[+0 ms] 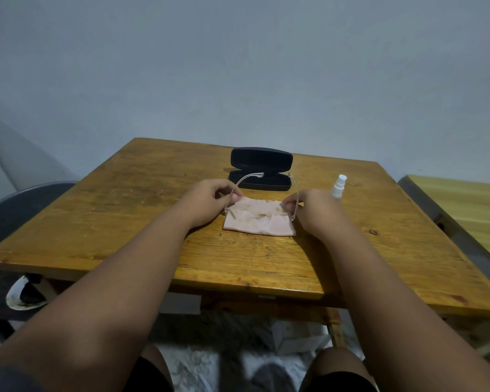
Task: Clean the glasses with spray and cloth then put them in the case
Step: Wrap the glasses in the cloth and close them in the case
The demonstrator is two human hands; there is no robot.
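Observation:
Clear-framed glasses (239, 185) are held just above a pink cloth (259, 222) that lies flat on the wooden table (130, 210). Their arms are unfolded and point away from me toward the case. My left hand (210, 199) pinches the left arm near the hinge, and my right hand (309, 207) pinches the right arm. A black glasses case (260, 168) lies open just behind the cloth. A small white spray bottle (339, 186) stands upright to the right of the case, close behind my right hand.
A second wooden surface (470, 210) stands beyond the table's right edge. A dark round seat (20, 205) is at the left. A shoe (26, 295) and boxes lie on the floor under the table.

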